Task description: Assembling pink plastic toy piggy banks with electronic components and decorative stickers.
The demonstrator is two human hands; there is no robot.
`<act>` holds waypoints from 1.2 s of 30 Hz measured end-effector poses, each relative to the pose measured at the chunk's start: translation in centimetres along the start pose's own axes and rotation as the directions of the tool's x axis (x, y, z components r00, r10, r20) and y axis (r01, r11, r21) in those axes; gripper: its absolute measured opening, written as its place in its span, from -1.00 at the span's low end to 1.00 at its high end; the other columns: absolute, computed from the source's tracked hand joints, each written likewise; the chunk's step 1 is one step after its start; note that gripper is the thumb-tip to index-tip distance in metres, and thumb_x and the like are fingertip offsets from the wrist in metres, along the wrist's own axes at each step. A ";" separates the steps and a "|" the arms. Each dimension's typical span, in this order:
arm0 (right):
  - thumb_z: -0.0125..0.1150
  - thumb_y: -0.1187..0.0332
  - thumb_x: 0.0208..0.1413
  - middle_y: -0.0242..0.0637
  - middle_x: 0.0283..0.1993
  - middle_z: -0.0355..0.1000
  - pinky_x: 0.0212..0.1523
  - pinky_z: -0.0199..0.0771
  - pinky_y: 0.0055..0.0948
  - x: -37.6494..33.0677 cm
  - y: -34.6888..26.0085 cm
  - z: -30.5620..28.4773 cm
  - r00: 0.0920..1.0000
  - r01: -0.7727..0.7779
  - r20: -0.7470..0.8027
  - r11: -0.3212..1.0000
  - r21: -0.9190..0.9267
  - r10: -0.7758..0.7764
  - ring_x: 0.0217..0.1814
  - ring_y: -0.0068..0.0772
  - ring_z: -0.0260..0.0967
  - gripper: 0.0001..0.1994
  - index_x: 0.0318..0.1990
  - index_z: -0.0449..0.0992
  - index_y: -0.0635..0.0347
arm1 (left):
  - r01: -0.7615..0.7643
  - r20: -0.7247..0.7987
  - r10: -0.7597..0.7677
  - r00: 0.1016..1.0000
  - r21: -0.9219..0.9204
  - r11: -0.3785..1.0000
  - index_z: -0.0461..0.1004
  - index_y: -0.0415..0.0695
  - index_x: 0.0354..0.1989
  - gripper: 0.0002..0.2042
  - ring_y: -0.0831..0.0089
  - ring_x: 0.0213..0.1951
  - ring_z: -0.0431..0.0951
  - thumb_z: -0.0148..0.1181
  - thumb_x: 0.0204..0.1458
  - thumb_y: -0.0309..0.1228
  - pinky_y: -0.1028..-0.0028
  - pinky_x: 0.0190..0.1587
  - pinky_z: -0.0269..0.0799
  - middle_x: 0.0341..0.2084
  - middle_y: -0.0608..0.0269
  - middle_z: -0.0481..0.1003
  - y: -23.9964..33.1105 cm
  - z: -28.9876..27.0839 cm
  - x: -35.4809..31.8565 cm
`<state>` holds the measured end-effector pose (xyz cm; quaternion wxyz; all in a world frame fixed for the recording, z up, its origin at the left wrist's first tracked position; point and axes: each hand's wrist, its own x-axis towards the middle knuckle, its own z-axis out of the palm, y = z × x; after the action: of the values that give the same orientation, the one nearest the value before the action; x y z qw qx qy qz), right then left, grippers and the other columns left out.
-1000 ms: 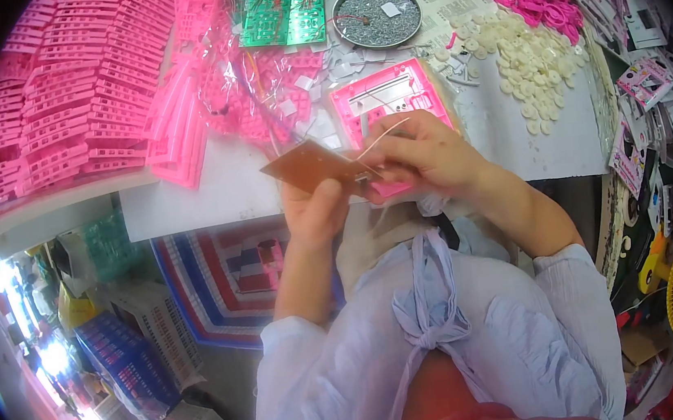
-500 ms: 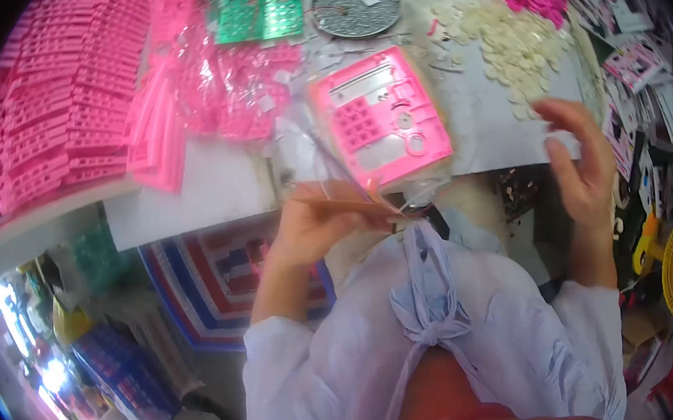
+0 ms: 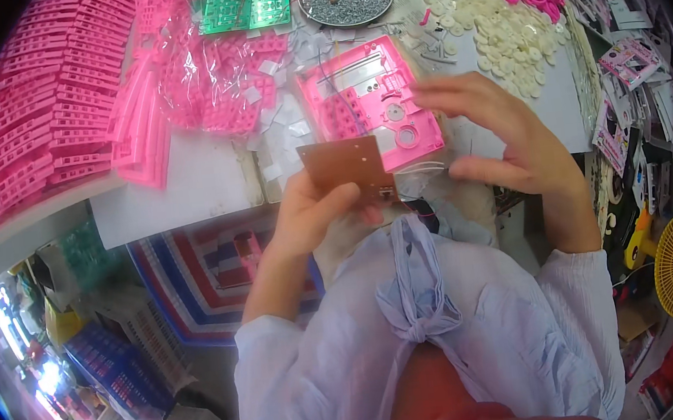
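While the surface [image 3: 193, 176] is bearing stacked pink parts [image 3: 40, 118] left of the pink case [image 3: 374, 120], the right hand [image 3: 513, 134] is hovering at the case's right side, fingers parted and seemingly holding nothing; whether it is touching the case, I cannot tell. The left hand [image 3: 312, 211] is gripping the brown board [image 3: 340, 164] by its lower left, on the body side of the case. Pale wires [image 3: 422, 166] are curving just off the case's near edge. The step in hand seems to be handling the wired board; a next move would be calling for a fine pinch on those wires.
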<state>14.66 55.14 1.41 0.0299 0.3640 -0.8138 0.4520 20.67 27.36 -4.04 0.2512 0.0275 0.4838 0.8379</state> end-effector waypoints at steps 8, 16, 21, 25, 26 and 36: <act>0.35 0.21 0.14 -0.06 0.13 0.48 0.08 0.45 -0.16 0.9 2.0 0.5 0.907 -0.060 0.421 0.978 0.200 -0.030 0.08 -0.02 0.46 -0.48 0.22 0.45 0.23 | 0.066 0.011 -0.071 0.997 0.235 0.970 0.42 -0.41 0.13 -0.70 0.34 -0.23 0.67 0.07 0.26 -0.57 0.38 -0.18 0.63 -0.18 -0.01 0.61 0.5 0.9 -0.5; 0.27 0.36 0.20 -0.16 0.10 0.54 0.03 0.52 -0.35 1.6 1.3 5.3 0.893 -0.340 0.445 0.758 0.556 0.074 -0.01 -0.35 0.53 -0.60 0.18 0.52 0.25 | 0.014 0.045 -0.034 0.998 0.386 0.922 0.46 -0.34 0.10 -0.75 0.55 -0.23 0.60 0.02 0.30 -0.58 0.50 -0.16 0.55 -0.17 0.19 0.60 -0.3 1.7 -0.9; 0.29 0.48 0.18 -0.24 0.06 0.57 0.05 0.55 -0.40 1.2 0.9 5.2 0.765 -0.608 0.564 0.639 0.472 0.312 -0.01 -0.47 0.52 -0.67 0.11 0.53 0.34 | 0.120 -0.045 -0.112 0.993 0.402 0.908 0.40 -0.31 0.17 -0.72 0.58 -0.29 0.56 0.03 0.31 -0.55 0.52 -0.20 0.54 -0.16 0.18 0.59 -1.7 1.9 -1.5; 0.27 0.51 0.15 -0.31 -0.16 0.60 -0.13 0.55 -0.51 2.2 4.1 4.6 0.859 -0.497 0.352 0.771 0.397 0.372 -0.18 -0.57 0.51 -0.72 0.03 0.55 0.33 | 0.284 -0.010 -0.284 0.959 0.015 0.959 0.28 -0.26 0.30 -0.61 0.55 -0.26 0.57 0.04 0.31 -0.54 0.50 -0.16 0.52 0.04 0.06 0.52 -3.7 0.6 -2.7; 0.28 0.50 0.14 -0.31 -0.17 0.60 -0.14 0.55 -0.51 3.3 4.9 4.3 0.836 -0.540 0.362 0.735 0.410 0.412 -0.18 -0.57 0.51 -0.70 0.04 0.55 0.32 | 0.321 0.019 -0.322 0.947 -0.132 0.938 0.26 -0.25 0.32 -0.59 0.54 -0.24 0.57 0.04 0.30 -0.54 0.50 -0.15 0.52 0.09 0.04 0.50 -4.2 0.3 -3.1; 0.31 0.41 0.10 -0.09 -0.19 0.59 -0.17 0.55 -0.38 9.0 5.9 6.5 0.777 -0.511 0.459 0.858 0.059 0.431 -0.18 -0.31 0.59 -0.67 0.02 0.55 0.28 | 0.183 -0.294 0.120 0.948 0.815 0.549 0.49 -0.25 0.13 -0.59 0.49 -0.25 0.57 0.26 0.05 -0.61 0.50 -0.23 0.48 -0.07 0.16 0.57 -0.6 -1.8 -5.8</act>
<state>6.23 47.02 -3.22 -0.2976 0.2395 -0.8207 0.4249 25.47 23.54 -4.32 0.1423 0.0005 0.8569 0.4955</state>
